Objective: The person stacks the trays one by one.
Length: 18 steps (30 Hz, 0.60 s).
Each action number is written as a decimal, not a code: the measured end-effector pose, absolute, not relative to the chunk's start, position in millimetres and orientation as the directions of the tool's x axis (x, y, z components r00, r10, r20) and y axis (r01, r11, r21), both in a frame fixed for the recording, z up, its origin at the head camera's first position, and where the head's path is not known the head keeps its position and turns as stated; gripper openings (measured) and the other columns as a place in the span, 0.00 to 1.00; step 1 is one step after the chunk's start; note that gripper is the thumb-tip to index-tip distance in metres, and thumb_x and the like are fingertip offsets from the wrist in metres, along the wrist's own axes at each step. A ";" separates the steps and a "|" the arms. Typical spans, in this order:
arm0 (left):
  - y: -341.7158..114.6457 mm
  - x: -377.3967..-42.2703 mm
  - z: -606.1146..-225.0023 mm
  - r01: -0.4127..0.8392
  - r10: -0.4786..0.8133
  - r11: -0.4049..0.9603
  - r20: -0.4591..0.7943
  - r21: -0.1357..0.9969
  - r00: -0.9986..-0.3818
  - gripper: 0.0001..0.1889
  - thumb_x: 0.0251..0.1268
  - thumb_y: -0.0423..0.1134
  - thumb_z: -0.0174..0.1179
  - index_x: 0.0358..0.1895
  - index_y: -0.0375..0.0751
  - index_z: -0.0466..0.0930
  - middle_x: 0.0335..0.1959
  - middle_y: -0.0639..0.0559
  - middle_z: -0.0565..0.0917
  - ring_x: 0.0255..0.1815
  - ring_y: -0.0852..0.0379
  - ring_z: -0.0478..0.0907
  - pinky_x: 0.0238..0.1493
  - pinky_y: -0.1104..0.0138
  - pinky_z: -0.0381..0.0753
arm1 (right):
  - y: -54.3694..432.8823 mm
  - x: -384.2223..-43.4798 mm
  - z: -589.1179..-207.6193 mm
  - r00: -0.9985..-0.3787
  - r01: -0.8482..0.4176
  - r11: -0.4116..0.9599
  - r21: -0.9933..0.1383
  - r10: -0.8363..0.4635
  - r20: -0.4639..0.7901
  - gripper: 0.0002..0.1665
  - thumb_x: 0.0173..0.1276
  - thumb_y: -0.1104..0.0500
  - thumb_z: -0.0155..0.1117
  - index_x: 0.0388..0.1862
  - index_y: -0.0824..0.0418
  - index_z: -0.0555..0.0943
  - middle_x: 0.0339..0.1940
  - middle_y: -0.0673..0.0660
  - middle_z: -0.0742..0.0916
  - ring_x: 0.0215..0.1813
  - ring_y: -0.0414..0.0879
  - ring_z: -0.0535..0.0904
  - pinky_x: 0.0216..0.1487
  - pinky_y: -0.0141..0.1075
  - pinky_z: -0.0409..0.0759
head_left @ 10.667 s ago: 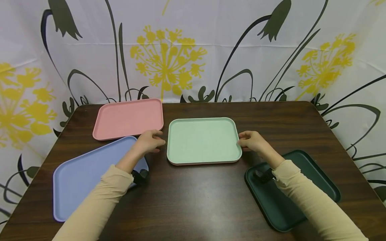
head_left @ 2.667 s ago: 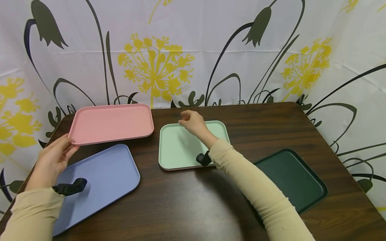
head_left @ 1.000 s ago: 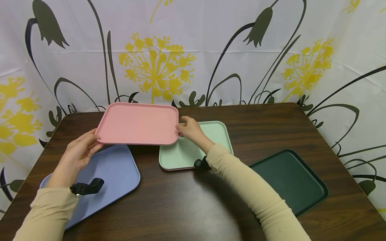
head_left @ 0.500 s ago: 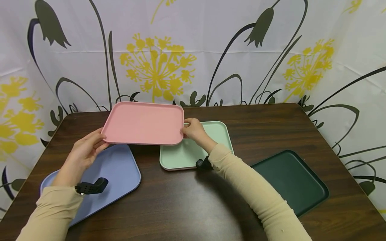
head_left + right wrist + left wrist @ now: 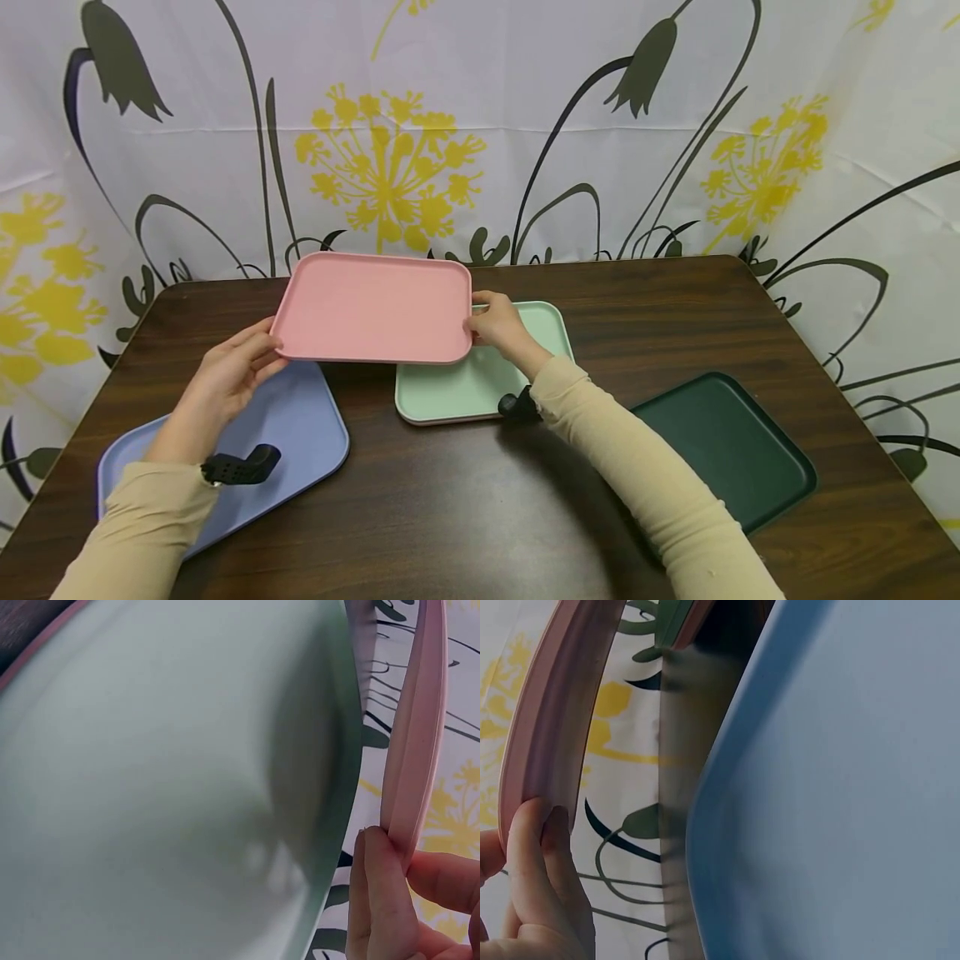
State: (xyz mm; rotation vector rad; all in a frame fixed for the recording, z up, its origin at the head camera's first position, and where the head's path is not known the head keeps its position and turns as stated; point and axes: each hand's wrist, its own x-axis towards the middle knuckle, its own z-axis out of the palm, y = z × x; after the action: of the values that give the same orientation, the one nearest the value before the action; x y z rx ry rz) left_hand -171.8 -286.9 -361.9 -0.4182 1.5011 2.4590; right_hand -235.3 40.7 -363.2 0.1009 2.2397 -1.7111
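A pink tray [image 5: 375,308] is raised off the table, its right part overlapping the pale green tray [image 5: 465,387] in the head view. My left hand [image 5: 225,375] pinches its near left corner, fingers [image 5: 529,862] beneath the rim in the left wrist view. At its right edge my right hand [image 5: 506,329] pinches the rim between thumb and fingers [image 5: 386,892]. The pale green tray lies on the table, partly hidden by the pink one. A pink edge [image 5: 34,649] shows under it in the right wrist view.
A blue tray [image 5: 300,442] lies at the left below my left forearm. At the right is a dark green tray [image 5: 731,450], partly covered by my right sleeve. The brown table [image 5: 420,517] ends at a flowered cloth [image 5: 555,50] behind.
The pink tray has left the back left of the table and moved right over the green tray. My right hand, empty 2.7 seconds ago, now grips its right edge too.
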 end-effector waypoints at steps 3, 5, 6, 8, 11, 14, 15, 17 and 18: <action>-282.6 -172.6 -362.4 -0.335 0.047 -0.430 -0.350 0.838 -0.936 0.19 0.64 0.23 0.52 0.32 0.54 0.84 0.29 0.56 0.87 0.30 0.62 0.85 0.32 0.72 0.86 | 45.3 -236.1 -363.8 -0.948 0.246 0.291 -0.925 -0.129 -0.293 0.33 0.60 0.75 0.54 0.67 0.68 0.68 0.51 0.70 0.84 0.37 0.47 0.82 0.42 0.36 0.87; -279.7 -172.7 -362.6 -0.338 0.046 -0.415 -0.352 0.845 -0.935 0.18 0.64 0.23 0.53 0.32 0.54 0.84 0.30 0.57 0.87 0.30 0.62 0.85 0.32 0.72 0.86 | 47.9 -236.6 -363.8 -0.948 0.250 0.292 -0.923 -0.123 -0.295 0.33 0.59 0.76 0.54 0.67 0.67 0.68 0.50 0.71 0.84 0.35 0.46 0.81 0.41 0.36 0.87; -278.2 -172.8 -362.7 -0.340 0.046 -0.407 -0.353 0.848 -0.935 0.18 0.63 0.23 0.53 0.32 0.55 0.84 0.30 0.57 0.87 0.30 0.63 0.84 0.33 0.72 0.86 | 49.2 -236.9 -363.9 -0.948 0.251 0.292 -0.923 -0.120 -0.296 0.33 0.59 0.76 0.54 0.67 0.67 0.68 0.50 0.71 0.84 0.35 0.45 0.81 0.40 0.36 0.87; -275.6 -172.9 -362.8 -0.343 0.045 -0.397 -0.355 0.851 -0.934 0.18 0.63 0.23 0.54 0.33 0.54 0.84 0.30 0.58 0.87 0.31 0.63 0.85 0.33 0.72 0.86 | 51.6 -237.3 -363.9 -0.948 0.254 0.293 -0.922 -0.116 -0.298 0.34 0.58 0.76 0.54 0.66 0.68 0.69 0.50 0.70 0.83 0.34 0.45 0.81 0.40 0.35 0.87; -270.8 -173.0 -362.2 -0.345 0.037 -0.371 -0.357 0.862 -0.933 0.17 0.62 0.24 0.55 0.38 0.55 0.84 0.30 0.59 0.86 0.30 0.63 0.84 0.33 0.72 0.86 | 55.1 -237.6 -364.0 -0.949 0.249 0.297 -0.922 -0.113 -0.293 0.34 0.58 0.76 0.53 0.66 0.68 0.69 0.49 0.70 0.84 0.33 0.44 0.80 0.37 0.32 0.87; -265.7 -172.5 -360.8 -0.347 0.034 -0.346 -0.358 0.872 -0.933 0.17 0.62 0.24 0.56 0.38 0.56 0.84 0.29 0.60 0.86 0.29 0.64 0.84 0.33 0.73 0.86 | 59.2 -237.8 -365.2 -0.950 0.247 0.314 -0.917 -0.109 -0.293 0.34 0.57 0.76 0.53 0.66 0.68 0.69 0.45 0.68 0.84 0.30 0.42 0.79 0.32 0.29 0.85; -263.9 -172.2 -360.4 -0.349 0.034 -0.340 -0.360 0.873 -0.932 0.17 0.63 0.24 0.56 0.37 0.56 0.83 0.29 0.60 0.86 0.29 0.64 0.84 0.32 0.73 0.86 | 60.7 -237.6 -365.6 -0.950 0.246 0.321 -0.914 -0.107 -0.293 0.34 0.57 0.76 0.53 0.66 0.68 0.69 0.43 0.67 0.84 0.29 0.41 0.79 0.31 0.28 0.85; -260.8 -171.6 -359.8 -0.354 0.040 -0.335 -0.362 0.874 -0.931 0.17 0.63 0.24 0.56 0.34 0.57 0.82 0.29 0.60 0.85 0.30 0.64 0.84 0.33 0.73 0.86 | 63.8 -236.9 -366.2 -0.949 0.249 0.331 -0.910 -0.103 -0.297 0.34 0.57 0.76 0.53 0.66 0.68 0.69 0.40 0.64 0.83 0.28 0.41 0.79 0.31 0.29 0.85; -259.5 -171.3 -359.9 -0.355 0.045 -0.333 -0.361 0.874 -0.932 0.16 0.63 0.25 0.55 0.36 0.56 0.82 0.30 0.60 0.85 0.30 0.64 0.84 0.33 0.73 0.86 | 65.5 -236.7 -366.4 -0.949 0.249 0.333 -0.909 -0.102 -0.298 0.34 0.57 0.76 0.53 0.66 0.68 0.69 0.39 0.64 0.83 0.28 0.41 0.79 0.32 0.29 0.86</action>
State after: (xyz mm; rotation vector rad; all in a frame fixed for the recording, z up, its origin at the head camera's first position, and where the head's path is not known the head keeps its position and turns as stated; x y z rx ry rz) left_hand -171.3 -259.5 -359.9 -0.3996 1.6443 2.3457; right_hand -236.7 65.5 -366.4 0.1316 2.3011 -1.6509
